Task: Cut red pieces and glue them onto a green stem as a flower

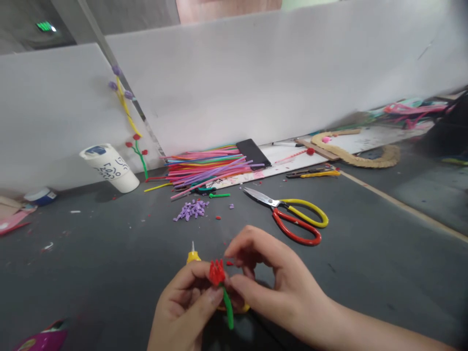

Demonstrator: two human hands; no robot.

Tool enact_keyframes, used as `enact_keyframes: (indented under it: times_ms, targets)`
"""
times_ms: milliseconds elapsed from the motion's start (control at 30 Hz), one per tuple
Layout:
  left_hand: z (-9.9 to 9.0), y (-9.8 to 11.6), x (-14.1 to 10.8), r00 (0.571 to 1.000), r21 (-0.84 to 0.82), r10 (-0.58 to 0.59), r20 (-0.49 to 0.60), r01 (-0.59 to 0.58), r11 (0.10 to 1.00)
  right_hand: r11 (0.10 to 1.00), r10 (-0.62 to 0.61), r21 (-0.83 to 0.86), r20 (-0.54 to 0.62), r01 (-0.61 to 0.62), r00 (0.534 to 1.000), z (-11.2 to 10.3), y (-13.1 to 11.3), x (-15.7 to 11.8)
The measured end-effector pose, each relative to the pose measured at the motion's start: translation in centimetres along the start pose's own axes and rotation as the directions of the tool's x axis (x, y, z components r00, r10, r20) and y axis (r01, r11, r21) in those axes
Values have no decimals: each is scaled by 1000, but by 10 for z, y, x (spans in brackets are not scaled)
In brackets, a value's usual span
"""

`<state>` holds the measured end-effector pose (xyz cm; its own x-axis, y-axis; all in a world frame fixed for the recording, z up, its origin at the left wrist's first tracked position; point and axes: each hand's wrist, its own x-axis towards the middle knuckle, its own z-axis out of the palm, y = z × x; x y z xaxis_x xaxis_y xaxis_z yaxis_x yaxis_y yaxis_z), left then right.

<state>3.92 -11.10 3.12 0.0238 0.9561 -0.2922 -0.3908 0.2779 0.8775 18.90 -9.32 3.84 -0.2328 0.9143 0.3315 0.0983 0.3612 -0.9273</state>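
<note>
A small red flower on a short green stem is pinched between the thumb and forefinger of my left hand. The petals point up, and the stem slants down to the right. My right hand is close beside the flower, its thumb near the stem's top and its forefinger curved and apart from the thumb. No object shows between those fingers. Behind and under my hands is a yellow tool with a pointed metal tip, mostly hidden.
Scissors with red and yellow handles lie beyond my right hand. Purple pieces form a small pile in front of a bundle of coloured stems. A white cup stands at left; a yellow cutter lies farther back.
</note>
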Motion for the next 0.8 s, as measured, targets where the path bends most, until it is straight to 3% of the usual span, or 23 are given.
enact_keyframes:
  times_ms: [133, 233, 333, 400, 500, 800]
  targets:
    - [-4, -3, 4, 995, 10, 92, -41, -91, 996, 970, 218, 94, 83, -225, 972, 5, 0, 3]
    - [-7, -4, 6, 993, 15, 119, 6, -119, 993, 889, 376, 191, 216, -416, 901, 8, 0, 4]
    - [-9, -4, 7, 990, 22, 141, 19, -141, 990, 794, 450, 278, 329, -540, 831, 9, 0, 6]
    - [-9, -2, 7, 989, 35, 146, 25, -146, 989, 797, 459, 263, 322, -544, 828, 8, 0, 6]
    - [-8, 2, 5, 990, 68, 138, 27, -139, 988, 849, 431, 206, 266, -487, 862, 9, 0, 6]
    - [0, 10, -1, 971, 166, 220, -99, -201, 965, 904, 391, 77, 243, -420, 888, 11, 3, 4]
